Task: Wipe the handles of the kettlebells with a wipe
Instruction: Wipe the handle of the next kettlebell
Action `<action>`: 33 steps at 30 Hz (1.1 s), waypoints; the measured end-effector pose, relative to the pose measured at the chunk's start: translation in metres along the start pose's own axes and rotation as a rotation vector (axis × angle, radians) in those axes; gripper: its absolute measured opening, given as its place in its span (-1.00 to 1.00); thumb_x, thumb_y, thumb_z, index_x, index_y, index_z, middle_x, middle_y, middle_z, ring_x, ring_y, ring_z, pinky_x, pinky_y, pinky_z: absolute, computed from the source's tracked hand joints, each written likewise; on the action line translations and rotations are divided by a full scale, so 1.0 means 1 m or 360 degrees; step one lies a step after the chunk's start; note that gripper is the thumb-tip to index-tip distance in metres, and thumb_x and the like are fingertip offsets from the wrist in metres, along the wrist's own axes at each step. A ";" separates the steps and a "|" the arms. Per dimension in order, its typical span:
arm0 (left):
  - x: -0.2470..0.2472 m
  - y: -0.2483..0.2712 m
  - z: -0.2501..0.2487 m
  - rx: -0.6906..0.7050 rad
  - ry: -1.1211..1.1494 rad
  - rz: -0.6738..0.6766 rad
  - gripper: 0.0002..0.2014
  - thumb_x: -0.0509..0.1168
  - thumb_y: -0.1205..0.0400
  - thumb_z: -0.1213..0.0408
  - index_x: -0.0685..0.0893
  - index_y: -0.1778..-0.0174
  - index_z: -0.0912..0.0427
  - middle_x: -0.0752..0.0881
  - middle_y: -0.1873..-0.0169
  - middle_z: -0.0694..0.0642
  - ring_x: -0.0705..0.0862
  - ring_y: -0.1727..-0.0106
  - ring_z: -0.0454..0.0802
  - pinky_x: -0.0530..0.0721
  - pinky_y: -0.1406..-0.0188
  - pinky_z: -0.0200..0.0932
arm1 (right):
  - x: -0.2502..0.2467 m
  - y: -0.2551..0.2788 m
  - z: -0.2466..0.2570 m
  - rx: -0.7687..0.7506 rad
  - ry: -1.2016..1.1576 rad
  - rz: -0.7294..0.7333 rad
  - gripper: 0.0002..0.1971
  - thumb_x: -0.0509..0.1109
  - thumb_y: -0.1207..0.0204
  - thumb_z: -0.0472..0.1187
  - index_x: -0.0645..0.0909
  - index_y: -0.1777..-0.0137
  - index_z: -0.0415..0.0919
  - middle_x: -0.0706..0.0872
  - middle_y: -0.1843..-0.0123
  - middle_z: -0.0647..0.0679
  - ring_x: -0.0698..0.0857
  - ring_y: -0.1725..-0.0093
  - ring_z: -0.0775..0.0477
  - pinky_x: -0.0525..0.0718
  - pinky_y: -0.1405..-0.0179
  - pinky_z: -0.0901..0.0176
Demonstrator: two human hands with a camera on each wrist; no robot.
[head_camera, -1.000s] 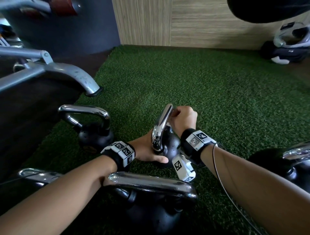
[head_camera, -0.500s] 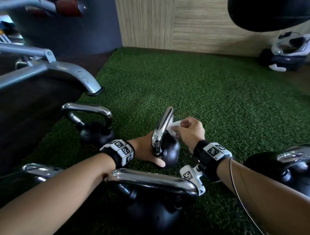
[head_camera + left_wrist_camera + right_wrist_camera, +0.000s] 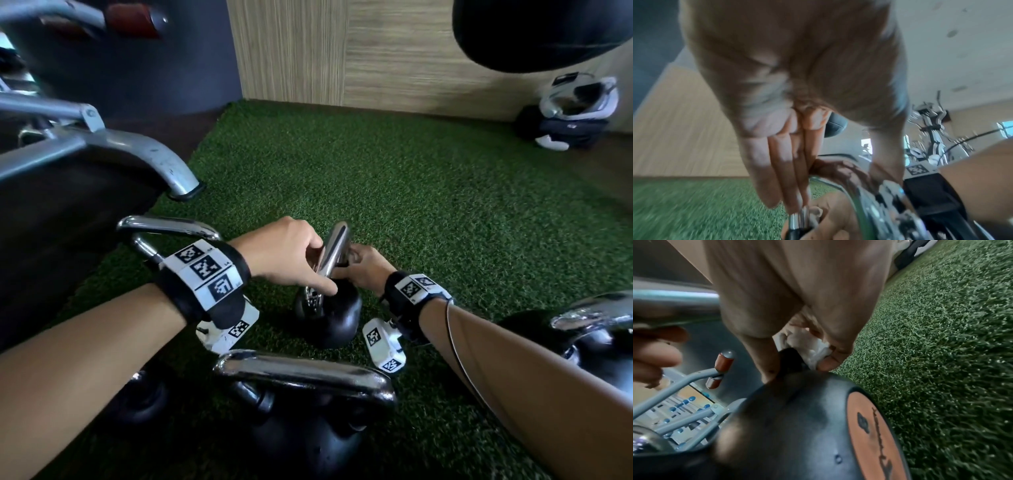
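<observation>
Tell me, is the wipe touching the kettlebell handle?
Touching. In the right wrist view, the right hand presses the white wipe against the dark base of the handle, just above the kettlebell body.

no legible text; blurred dark marking on the kettlebell's (image 3: 818,426) orange disc (image 3: 875,438)
</observation>
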State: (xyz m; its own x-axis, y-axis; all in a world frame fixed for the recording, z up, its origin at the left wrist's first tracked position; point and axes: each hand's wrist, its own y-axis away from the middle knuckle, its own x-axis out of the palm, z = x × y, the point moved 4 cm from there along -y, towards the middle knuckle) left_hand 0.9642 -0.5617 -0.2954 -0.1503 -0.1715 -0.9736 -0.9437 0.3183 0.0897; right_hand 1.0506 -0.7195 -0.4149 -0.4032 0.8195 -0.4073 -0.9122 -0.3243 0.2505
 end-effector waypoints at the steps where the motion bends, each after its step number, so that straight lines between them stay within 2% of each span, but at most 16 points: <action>1: -0.001 -0.002 -0.002 -0.0012 -0.0013 0.0031 -0.32 0.48 -0.20 -0.49 0.81 0.03 0.01 0.86 0.06 0.03 0.80 0.02 0.04 0.80 0.00 0.12 | 0.001 0.001 -0.001 -0.0019 0.0014 0.0002 -0.38 0.73 -0.38 -0.19 0.66 -0.45 -0.22 0.82 -0.27 -0.17 0.80 -0.23 -0.19 0.73 -0.35 -0.13; 3: -0.007 -0.005 -0.004 -0.0022 -0.0052 0.0158 -0.51 0.54 -0.27 -0.36 0.77 0.21 0.00 0.81 0.30 0.00 0.77 0.22 0.04 0.80 0.15 0.16 | -0.001 -0.001 -0.006 -0.0036 0.0075 -0.0007 -0.35 0.77 -0.27 0.00 0.69 -0.36 -0.10 0.83 -0.25 -0.13 0.80 -0.25 -0.20 0.72 -0.37 -0.23; 5: -0.016 -0.010 -0.002 0.0069 -0.0127 0.0328 -0.58 0.57 -0.35 -0.26 0.75 0.20 0.02 0.79 0.32 0.02 0.76 0.22 0.08 0.76 0.14 0.17 | -0.009 0.003 -0.007 -0.0098 0.0201 -0.0064 -0.43 0.78 -0.18 0.16 0.73 -0.14 -0.03 0.85 -0.01 0.02 0.82 -0.02 -0.03 0.77 -0.13 -0.01; 7: -0.025 -0.016 0.003 0.0200 -0.0152 0.0463 -0.63 0.59 -0.39 -0.18 0.76 0.07 -0.02 0.82 0.24 -0.04 0.78 0.15 -0.01 0.76 0.02 0.16 | -0.018 0.015 -0.009 -0.0117 0.0325 -0.0160 -0.51 0.77 -0.27 0.10 0.72 -0.09 -0.12 0.78 0.13 0.07 0.73 0.14 0.05 0.66 0.15 0.18; 9: -0.033 -0.021 0.008 0.0264 -0.0228 0.0551 -0.56 0.62 -0.42 -0.04 0.76 -0.22 -0.16 0.83 0.18 -0.17 0.76 0.15 -0.29 0.76 0.01 -0.13 | -0.022 0.032 -0.011 -0.0141 0.0416 -0.0276 -0.49 0.77 -0.28 0.13 0.71 -0.11 -0.10 0.79 0.07 0.00 0.75 0.08 -0.03 0.66 0.11 0.15; 11: -0.039 -0.028 0.010 0.0317 -0.0400 0.0531 -0.36 0.63 -0.44 0.06 0.63 -0.45 -0.33 0.78 0.22 -0.25 0.68 0.29 -0.44 0.57 0.35 -0.44 | -0.018 0.046 -0.014 -0.0156 0.0459 -0.0387 -0.50 0.77 -0.25 0.19 0.73 -0.04 -0.08 0.81 0.08 0.00 0.76 0.07 -0.05 0.67 0.11 0.16; 12: -0.042 -0.031 0.010 0.0322 -0.0466 0.0497 -0.30 0.63 -0.44 0.08 0.58 -0.49 -0.42 0.76 0.24 -0.28 0.65 0.34 -0.41 0.48 0.45 -0.44 | -0.015 0.053 -0.014 -0.0145 0.0444 -0.0455 -0.52 0.77 -0.24 0.19 0.73 0.01 -0.06 0.79 0.13 0.06 0.74 0.11 -0.01 0.63 0.18 0.21; 15: -0.044 -0.034 0.017 0.0224 -0.0509 0.0364 -0.22 0.64 -0.42 0.12 0.50 -0.50 -0.54 0.77 0.15 -0.26 0.64 0.29 -0.30 0.50 0.34 -0.25 | -0.005 0.068 -0.019 -0.0127 0.0391 -0.0581 -0.56 0.77 -0.25 0.17 0.71 0.03 -0.01 0.65 0.21 0.26 0.63 0.18 0.15 0.49 0.28 0.32; 18: -0.037 -0.028 0.023 0.0134 -0.0407 0.0229 -0.23 0.62 -0.46 0.17 0.50 -0.51 -0.52 0.61 0.33 -0.29 0.56 0.34 -0.38 0.51 0.27 -0.22 | -0.002 0.073 -0.018 -0.0101 0.0370 -0.0563 -0.55 0.79 -0.24 0.13 0.72 -0.01 -0.01 0.66 0.18 0.25 0.66 0.10 0.11 0.54 0.12 0.29; 21: -0.026 -0.017 0.024 0.0102 -0.0328 0.0137 -0.26 0.53 -0.54 0.21 0.47 -0.54 -0.51 0.63 0.37 -0.24 0.57 0.42 -0.27 0.53 0.38 -0.22 | -0.003 0.075 -0.018 -0.0082 0.0330 -0.0509 -0.54 0.81 -0.23 0.08 0.68 -0.02 0.00 0.69 0.15 0.21 0.67 0.07 0.08 0.50 0.25 0.37; 23: -0.022 -0.005 0.021 0.0043 -0.0252 0.0086 -0.30 0.45 -0.60 0.18 0.42 -0.61 -0.46 0.80 0.10 -0.12 0.68 0.28 -0.15 0.64 0.26 -0.21 | -0.006 0.076 -0.020 -0.0034 0.0385 -0.0425 -0.45 0.79 -0.27 0.07 0.69 -0.21 -0.04 0.77 0.00 0.09 0.71 -0.01 0.03 0.55 0.17 0.27; 24: -0.020 0.003 0.019 0.0028 -0.0244 0.0051 -0.32 0.40 -0.63 0.16 0.37 -0.64 -0.43 0.80 -0.21 -0.06 0.76 0.04 -0.07 0.71 0.01 -0.16 | -0.008 0.078 -0.021 0.0007 0.0392 -0.0374 -0.39 0.79 -0.29 0.05 0.68 -0.30 -0.05 0.80 -0.07 0.05 0.74 -0.06 -0.01 0.61 0.11 0.23; 26: -0.019 0.027 0.024 -0.0033 -0.0126 -0.0036 -0.37 0.29 -0.69 0.20 0.37 -0.67 -0.36 0.55 -0.60 -0.12 0.65 -0.45 0.03 0.59 -0.48 -0.01 | -0.016 0.087 -0.019 0.0090 0.0347 -0.0303 -0.45 0.74 -0.34 -0.11 0.69 -0.33 -0.15 0.84 -0.13 -0.03 0.80 -0.09 -0.10 0.79 -0.08 0.00; 28: -0.020 0.056 0.044 -0.0183 0.0164 -0.0172 -0.42 0.25 -0.67 0.30 0.53 -0.53 -0.43 0.63 -0.53 -0.14 0.68 -0.45 -0.02 0.59 -0.52 0.04 | -0.028 0.103 -0.006 0.0114 0.0299 -0.0243 -0.68 0.60 -0.42 -0.35 0.71 -0.17 -0.30 0.83 -0.02 -0.13 0.81 0.06 -0.15 0.84 -0.15 -0.21; 30: -0.015 0.091 0.067 -0.0374 0.0514 -0.0205 -0.42 0.22 -0.60 0.39 0.72 -0.17 -0.55 0.82 -0.22 -0.22 0.79 -0.25 -0.12 0.69 -0.38 0.02 | -0.042 0.122 0.013 0.0096 0.0233 -0.0221 -0.77 0.48 -0.45 -0.50 0.72 -0.11 -0.43 0.80 0.07 -0.22 0.79 0.24 -0.09 0.89 0.04 -0.09; 33: 0.008 0.139 0.076 -0.0587 0.0891 -0.0013 -0.40 0.12 -0.62 0.65 0.83 0.01 -0.22 0.87 -0.01 -0.13 0.81 -0.03 -0.11 0.66 0.08 -0.22 | -0.058 0.150 0.042 0.0017 0.0227 -0.0239 -0.61 0.48 -0.45 -0.51 0.67 -0.27 -0.29 0.79 -0.08 -0.19 0.86 0.16 -0.11 0.91 0.07 -0.04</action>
State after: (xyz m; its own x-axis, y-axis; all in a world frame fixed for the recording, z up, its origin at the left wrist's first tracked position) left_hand 0.8547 -0.4480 -0.3072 -0.1793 -0.6619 -0.7278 -0.9694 -0.0073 0.2454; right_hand 0.9402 -0.7961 -0.3162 -0.2698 0.7828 -0.5608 -0.9623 -0.1980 0.1865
